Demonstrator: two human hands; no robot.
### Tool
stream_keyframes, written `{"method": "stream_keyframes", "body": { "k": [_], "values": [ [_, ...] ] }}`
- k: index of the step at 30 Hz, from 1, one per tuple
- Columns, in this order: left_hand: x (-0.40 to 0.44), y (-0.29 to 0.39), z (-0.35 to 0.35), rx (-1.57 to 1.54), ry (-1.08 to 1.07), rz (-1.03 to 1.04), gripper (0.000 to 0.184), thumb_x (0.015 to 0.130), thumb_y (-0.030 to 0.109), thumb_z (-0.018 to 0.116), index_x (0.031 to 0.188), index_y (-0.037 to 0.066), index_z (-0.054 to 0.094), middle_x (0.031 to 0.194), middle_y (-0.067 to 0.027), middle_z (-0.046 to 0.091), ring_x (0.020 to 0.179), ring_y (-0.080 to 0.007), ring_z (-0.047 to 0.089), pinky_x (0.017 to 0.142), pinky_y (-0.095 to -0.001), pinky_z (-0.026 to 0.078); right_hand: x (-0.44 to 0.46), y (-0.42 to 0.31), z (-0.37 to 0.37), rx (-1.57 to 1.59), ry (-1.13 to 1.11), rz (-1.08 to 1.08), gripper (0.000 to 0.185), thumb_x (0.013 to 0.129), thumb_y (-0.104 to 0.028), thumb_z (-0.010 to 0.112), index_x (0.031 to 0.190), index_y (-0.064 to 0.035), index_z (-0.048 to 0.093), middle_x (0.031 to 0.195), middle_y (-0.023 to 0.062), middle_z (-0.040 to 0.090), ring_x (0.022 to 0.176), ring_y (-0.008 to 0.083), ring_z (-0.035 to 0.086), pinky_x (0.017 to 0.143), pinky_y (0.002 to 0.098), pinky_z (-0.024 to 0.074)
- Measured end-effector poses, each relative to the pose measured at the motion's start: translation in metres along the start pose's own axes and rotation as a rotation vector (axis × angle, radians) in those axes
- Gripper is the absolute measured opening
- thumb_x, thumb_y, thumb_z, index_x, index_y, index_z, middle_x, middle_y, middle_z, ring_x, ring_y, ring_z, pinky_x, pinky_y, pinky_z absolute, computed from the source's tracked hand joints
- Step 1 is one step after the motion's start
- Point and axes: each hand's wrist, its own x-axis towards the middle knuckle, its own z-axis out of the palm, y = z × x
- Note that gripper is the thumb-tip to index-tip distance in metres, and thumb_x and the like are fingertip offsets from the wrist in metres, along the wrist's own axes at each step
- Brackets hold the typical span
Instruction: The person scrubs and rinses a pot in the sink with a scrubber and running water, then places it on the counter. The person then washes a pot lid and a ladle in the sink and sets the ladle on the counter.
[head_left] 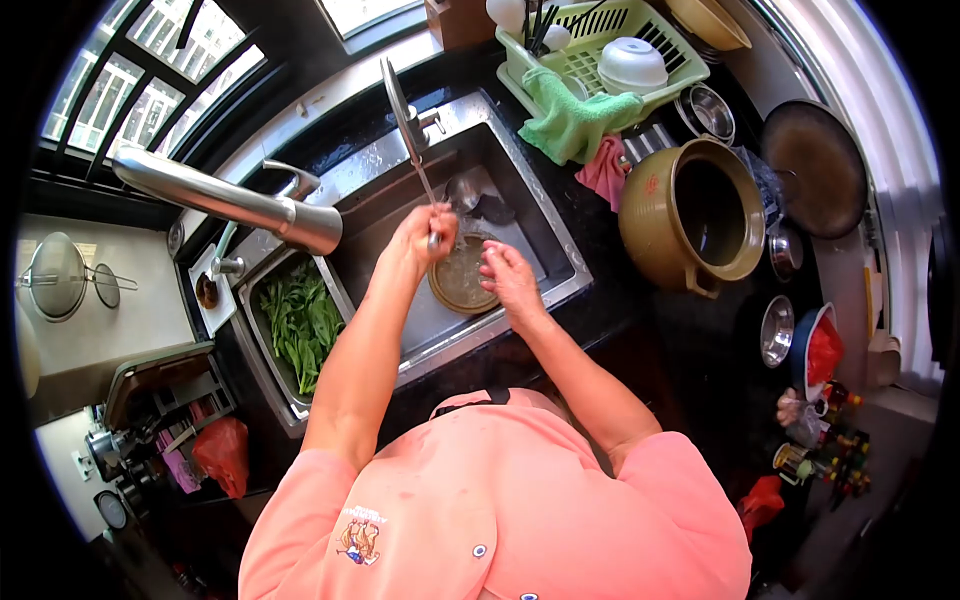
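My left hand [425, 235] is closed around a thin metal utensil [434, 240], whose end shows below the fingers, under the water from the slim faucet [398, 100]. A round brown-rimmed bowl or lid [462, 295] with water in it lies in the large sink basin [535, 190]. Over its right side is my right hand [508, 275], fingers curled together; whatever they may hold is hidden. Behind the hands, a metal ladle [463, 192] rests in the basin.
Leafy greens [300, 325] fill the small left basin under a thick faucet [230, 205]. At right stand a large brown pot [690, 215], a green dish rack [685, 75] with a white bowl [632, 65], a green cloth [570, 120], metal bowls [777, 330] and a dark round lid [815, 168].
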Motion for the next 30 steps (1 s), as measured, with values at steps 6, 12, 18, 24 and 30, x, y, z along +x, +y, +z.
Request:
{"method": "stream_keyframes", "body": {
  "k": [6,12,18,24,30],
  "values": [
    [0.062,0.016,0.027,-0.372,0.252,0.414,0.014,0.09,-0.004,0.06,0.079,0.0,0.052,0.062,-0.0065,0.055,0.051,-0.0198,0.059,0.045,-0.028,0.056,-0.029,0.001,-0.045,-0.194,0.104,-0.217,0.029,0.103,-0.026,0.059,0.121,-0.0039,0.066,0.094,-0.002,0.065,0.081,0.0066,0.059,0.068,0.0236,0.0498],
    [0.052,-0.007,0.053,-0.649,0.194,0.506,0.033,0.105,0.031,0.048,0.095,0.0,0.057,0.07,-0.0123,0.06,0.049,-0.0219,0.062,0.04,-0.0301,0.057,-0.051,0.009,-0.069,-0.239,0.161,-0.167,0.029,0.102,-0.026,0.061,0.12,-0.0041,0.067,0.101,0.0009,0.069,0.086,0.0082,0.063,0.072,0.0253,0.0523],
    [0.032,-0.011,0.074,-0.607,0.264,0.583,0.036,0.103,0.031,0.047,0.09,-0.001,0.059,0.07,-0.0128,0.06,0.05,-0.026,0.064,0.044,-0.0336,0.06,-0.05,0.014,-0.073,-0.305,0.152,-0.233,0.028,0.1,-0.024,0.062,0.116,-0.0023,0.068,0.103,0.0044,0.069,0.084,0.0126,0.065,0.073,0.0286,0.0531],
    [0.023,-0.018,0.072,-0.573,0.226,0.635,0.037,0.103,0.028,0.047,0.084,-0.002,0.059,0.062,-0.0102,0.062,0.05,-0.0225,0.064,0.048,-0.033,0.06,-0.049,0.012,-0.069,-0.713,0.157,-0.47,0.024,0.097,-0.021,0.063,0.112,-0.0028,0.069,0.103,0.0147,0.068,0.084,0.0259,0.068,0.077,0.0368,0.0544],
    [0.03,0.026,-0.02,-0.338,0.156,0.369,0.024,0.103,0.013,0.038,0.086,-0.001,0.047,0.06,-0.0042,0.049,0.045,-0.014,0.053,0.038,-0.0229,0.047,-0.042,0.008,-0.062,-0.67,0.114,-0.443,0.023,0.098,-0.02,0.063,0.111,-0.0033,0.07,0.104,0.015,0.068,0.086,0.0262,0.069,0.078,0.0364,0.0549]
  ]
}}
